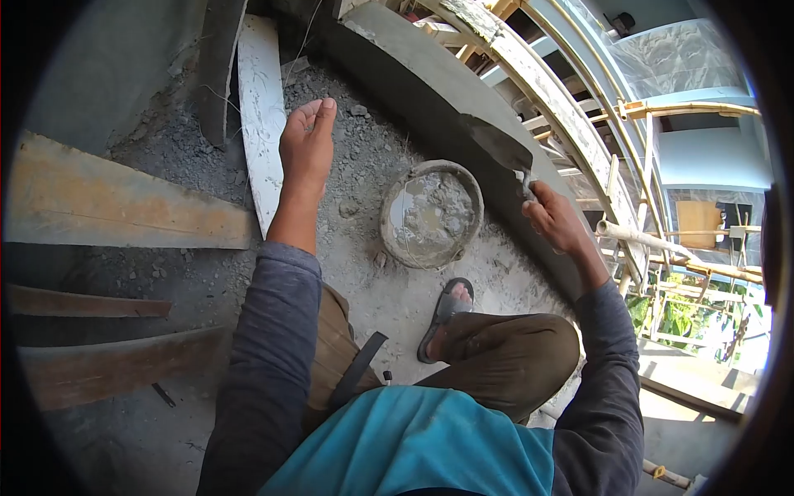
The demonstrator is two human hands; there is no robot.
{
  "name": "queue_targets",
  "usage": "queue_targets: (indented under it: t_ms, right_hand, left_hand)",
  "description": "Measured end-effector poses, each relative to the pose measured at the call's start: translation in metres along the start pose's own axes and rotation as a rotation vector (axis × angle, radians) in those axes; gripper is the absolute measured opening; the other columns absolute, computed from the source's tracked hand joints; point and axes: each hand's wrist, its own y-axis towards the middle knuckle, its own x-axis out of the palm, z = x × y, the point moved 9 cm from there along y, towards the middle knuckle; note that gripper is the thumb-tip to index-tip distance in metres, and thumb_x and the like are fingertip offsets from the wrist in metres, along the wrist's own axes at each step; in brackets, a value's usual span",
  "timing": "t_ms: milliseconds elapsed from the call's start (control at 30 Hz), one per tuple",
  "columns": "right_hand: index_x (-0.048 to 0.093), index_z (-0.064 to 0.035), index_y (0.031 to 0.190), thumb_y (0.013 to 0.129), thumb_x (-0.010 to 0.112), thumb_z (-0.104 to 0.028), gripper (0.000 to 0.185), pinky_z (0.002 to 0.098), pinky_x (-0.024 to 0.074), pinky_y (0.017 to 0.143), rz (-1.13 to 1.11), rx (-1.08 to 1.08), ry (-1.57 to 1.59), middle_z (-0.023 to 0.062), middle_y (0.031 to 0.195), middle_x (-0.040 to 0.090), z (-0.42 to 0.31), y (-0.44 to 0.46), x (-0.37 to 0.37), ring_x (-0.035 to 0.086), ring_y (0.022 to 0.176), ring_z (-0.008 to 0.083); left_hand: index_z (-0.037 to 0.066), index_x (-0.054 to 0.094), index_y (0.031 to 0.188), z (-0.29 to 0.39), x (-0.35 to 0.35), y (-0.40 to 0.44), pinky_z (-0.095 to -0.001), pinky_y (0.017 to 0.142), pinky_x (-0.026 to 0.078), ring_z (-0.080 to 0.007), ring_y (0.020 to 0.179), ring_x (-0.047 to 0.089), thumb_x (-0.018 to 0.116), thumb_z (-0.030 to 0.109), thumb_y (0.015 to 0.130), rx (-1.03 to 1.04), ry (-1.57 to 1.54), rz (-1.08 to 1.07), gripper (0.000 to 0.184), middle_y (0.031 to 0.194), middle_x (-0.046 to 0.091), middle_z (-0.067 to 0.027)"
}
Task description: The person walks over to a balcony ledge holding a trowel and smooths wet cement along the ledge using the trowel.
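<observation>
My right hand (556, 217) grips the handle of a trowel (500, 147). The trowel's dark blade lies against or just over the grey wall's inner face near its top edge; whether it touches cannot be made out. My left hand (308, 149) is raised in front of me, fingers loosely curled and thumb up, with nothing visible in it. Between the hands, on the floor, stands a round bucket (471, 240) crusted with cement. Wet grey mortar (430, 207) with watery patches fills part of it.
A low curved cement wall (430, 74) runs along the right. A white board (263, 107) and wooden planks (124, 198) lie to the left, beside grey rubble (339, 107). My sandalled foot (451, 310) is just below the bucket. Bamboo scaffolding (653, 240) stands beyond the wall.
</observation>
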Motion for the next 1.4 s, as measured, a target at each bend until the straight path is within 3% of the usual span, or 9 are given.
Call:
queue_targets:
  t_ms: [100,200,833,1000,1067,1100,1200,1233,1400]
  right_hand:
    - [0.052,-0.0028,0.106,0.088,0.055,-0.026,0.03,0.0486,0.0461,0.076,-0.127,0.135,-0.317,0.0209,0.088,0.062,0.026,-0.03,0.033,0.061,0.089,0.0402]
    - [0.05,-0.0038,0.104,0.089,0.056,-0.028,0.029,0.0466,0.051,0.077,-0.061,0.131,-0.455,0.0189,0.098,0.06,0.032,-0.037,0.053,0.063,0.087,0.0371]
    - [0.05,-0.0089,0.109,0.088,0.059,-0.021,0.026,0.0456,0.0531,0.071,0.088,0.131,-0.572,0.0162,0.103,0.054,0.047,-0.018,0.087,0.058,0.094,0.0348]
    - [0.05,-0.0121,0.119,0.086,0.062,-0.021,0.037,0.0448,0.0518,0.074,0.326,0.027,-0.446,0.0132,0.105,0.052,0.037,-0.016,0.07,0.056,0.096,0.0341]
    - [0.048,-0.0106,0.121,0.086,0.062,-0.023,0.039,0.0445,0.0509,0.076,0.34,0.007,-0.404,0.0136,0.106,0.051,0.022,-0.003,0.066,0.055,0.098,0.034]
    - [0.048,-0.0091,0.12,0.087,0.062,-0.023,0.039,0.0451,0.0502,0.077,0.347,-0.025,-0.323,0.0139,0.106,0.051,0.011,0.005,0.064,0.055,0.099,0.0345]
    - [0.046,-0.0049,0.118,0.09,0.059,-0.025,0.038,0.046,0.0482,0.079,0.311,-0.035,-0.187,0.0169,0.106,0.051,-0.025,0.033,0.061,0.054,0.1,0.0357]
    - [0.047,-0.0036,0.116,0.09,0.058,-0.026,0.036,0.0454,0.048,0.08,0.32,-0.083,-0.095,0.0187,0.102,0.053,-0.039,0.046,0.06,0.055,0.098,0.0369]
    - [0.051,0.0004,0.104,0.094,0.05,-0.028,0.031,0.0404,0.0516,0.066,0.204,-0.074,0.319,0.0177,0.082,0.057,-0.091,0.13,0.069,0.061,0.075,0.0299]
  left_hand:
    - [0.004,0.059,0.118,-0.009,0.017,0.001,-0.0286,0.079,0.043,-0.0126,0.093,0.051,0.064,0.047,0.088,-0.017,0.036,-0.046,0.052,0.1,0.058,-0.0037]
    - [0.005,0.06,0.117,-0.018,0.037,-0.002,-0.0278,0.078,0.043,-0.0121,0.091,0.051,0.064,0.047,0.088,-0.045,0.062,-0.072,0.05,0.099,0.058,-0.0029]
    - [0.007,0.059,0.116,-0.027,0.053,-0.003,-0.0279,0.08,0.042,-0.0107,0.092,0.05,0.063,0.047,0.088,-0.012,0.098,-0.113,0.049,0.1,0.059,-0.0009]
    - [0.006,0.059,0.116,-0.02,0.047,-0.004,-0.0269,0.08,0.041,-0.0101,0.091,0.049,0.064,0.046,0.089,0.002,0.085,-0.09,0.049,0.099,0.058,-0.001]
    - [-0.002,0.058,0.118,-0.02,0.045,-0.005,-0.037,0.097,0.042,-0.026,0.116,0.053,0.063,0.041,0.09,-0.04,0.061,-0.095,0.052,0.121,0.058,-0.0172]
    - [-0.002,0.058,0.119,-0.021,0.043,-0.004,-0.0373,0.098,0.042,-0.0267,0.118,0.052,0.063,0.041,0.09,-0.053,0.071,-0.102,0.052,0.124,0.057,-0.0181]
    - [-0.002,0.057,0.12,-0.02,0.039,-0.002,-0.0375,0.098,0.042,-0.0272,0.119,0.052,0.063,0.042,0.091,-0.023,0.02,-0.087,0.053,0.125,0.057,-0.0189]
    - [0.0,0.059,0.117,-0.017,0.035,-0.002,-0.027,0.087,0.043,-0.012,0.095,0.054,0.062,0.038,0.093,-0.007,0.025,-0.045,0.045,0.106,0.062,-0.0055]
    - [-0.001,0.058,0.118,-0.004,0.026,-0.006,-0.0282,0.09,0.043,-0.0147,0.101,0.056,0.063,0.038,0.092,0.003,-0.007,-0.017,0.047,0.11,0.062,-0.0084]
